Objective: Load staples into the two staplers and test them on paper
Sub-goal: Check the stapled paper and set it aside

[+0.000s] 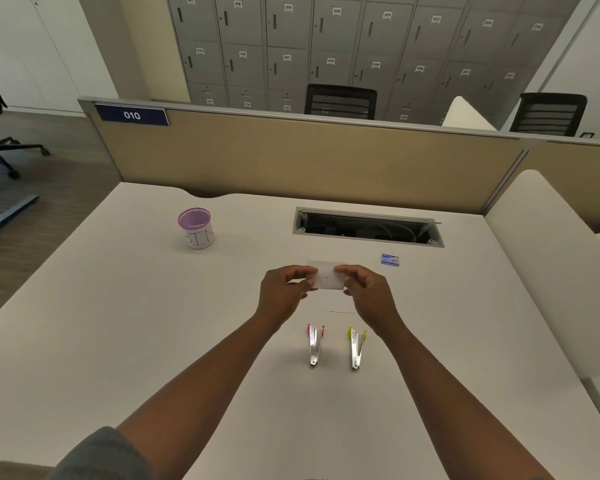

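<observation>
Between both hands point(284, 294), paper point(326, 279) crosswise.

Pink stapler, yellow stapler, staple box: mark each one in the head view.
pink stapler point(314, 344): head view, on its metal body.
yellow stapler point(356, 348): head view, on its metal body.
staple box point(390, 260): head view, on its blue and white top face.

staplers point(314, 344): shiny metal, plastic ends | paper point(327, 279): matt white | desk point(118, 323): smooth matt
</observation>
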Tool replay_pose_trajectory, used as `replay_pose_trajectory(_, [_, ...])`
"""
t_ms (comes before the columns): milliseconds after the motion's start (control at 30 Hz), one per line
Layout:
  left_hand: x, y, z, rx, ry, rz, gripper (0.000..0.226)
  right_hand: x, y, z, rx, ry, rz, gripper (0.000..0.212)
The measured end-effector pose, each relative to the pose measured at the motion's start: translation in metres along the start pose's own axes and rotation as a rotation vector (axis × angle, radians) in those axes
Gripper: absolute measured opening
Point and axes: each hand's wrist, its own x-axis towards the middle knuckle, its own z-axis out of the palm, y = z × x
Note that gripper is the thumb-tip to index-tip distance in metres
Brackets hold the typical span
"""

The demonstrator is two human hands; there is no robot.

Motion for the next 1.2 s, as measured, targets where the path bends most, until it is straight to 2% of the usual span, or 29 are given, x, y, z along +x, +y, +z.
replay_pose_trajectory(267, [-0.001, -0.002, 0.0, 0.052, 0.035, 0.066, 0.027, 0.001, 0.0, 0.002, 0.047, 0.002, 0.008, 0.023])
replay_pose_trajectory(433, [0.0, -0.003, -0.006, 0.191, -0.061, 0.126, 0.057, 0.004, -0.002, -0.001, 0.047, 0.003, 0.023, 0.026])
replay_pose_trajectory(567, [-0.001, -0.001, -0.009, 0.204, -0.004, 0.196, 0.028, 0.005, -0.008, -0.001, 0.147, -0.055, 0.141, 0.048])
replay_pose_trajectory(633, [0.001, 0.001, -0.01, 0.196, 0.016, 0.221, 0.017, 0.004, -0.01, -0.002, 0.153, -0.092, 0.13, 0.047])
replay_pose_trajectory(700, [0.003, 0.002, -0.011, 0.223, 0.031, 0.228, 0.01, 0.004, -0.01, -0.003, 0.102, -0.116, 0.083, 0.032])
replay_pose_trajectory(800, [0.008, 0.002, -0.01, 0.287, 0.039, 0.193, 0.014, 0.003, -0.007, -0.001, 0.014, -0.129, 0.071, 0.009])
replay_pose_trajectory(867, [0.011, 0.003, -0.009, 0.292, 0.023, 0.119, 0.019, 0.004, -0.002, 0.002, -0.045, -0.112, 0.073, 0.012])
replay_pose_trajectory(1033, [0.012, 0.006, -0.004, 0.034, -0.069, -0.172, 0.015, 0.007, 0.001, 0.008, -0.042, -0.1, 0.161, 0.041])
replay_pose_trajectory(1200, [0.012, 0.001, 0.001, 0.009, -0.049, -0.222, 0.017, 0.009, 0.004, 0.009, 0.013, -0.11, 0.238, 0.041])
